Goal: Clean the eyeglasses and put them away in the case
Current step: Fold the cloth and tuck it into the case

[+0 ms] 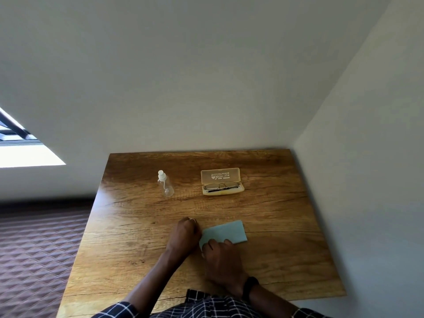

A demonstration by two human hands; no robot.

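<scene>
The eyeglasses (220, 186) lie folded inside an open cream case (220, 176) at the far middle of the wooden table (286, 226); the case lid stands tilted back. A light blue cleaning cloth (227, 231) lies flat on the table near me. My left hand (184, 236) is curled at the cloth's left edge, fingers hidden from view. My right hand (221, 260) rests on the cloth's near left corner with its fingertips on the fabric. Both hands are well short of the case.
A small clear spray bottle (165, 183) with a white cap stands to the left of the case. White walls close off the table's far and right sides. A patterned brown floor lies beyond the table's left edge.
</scene>
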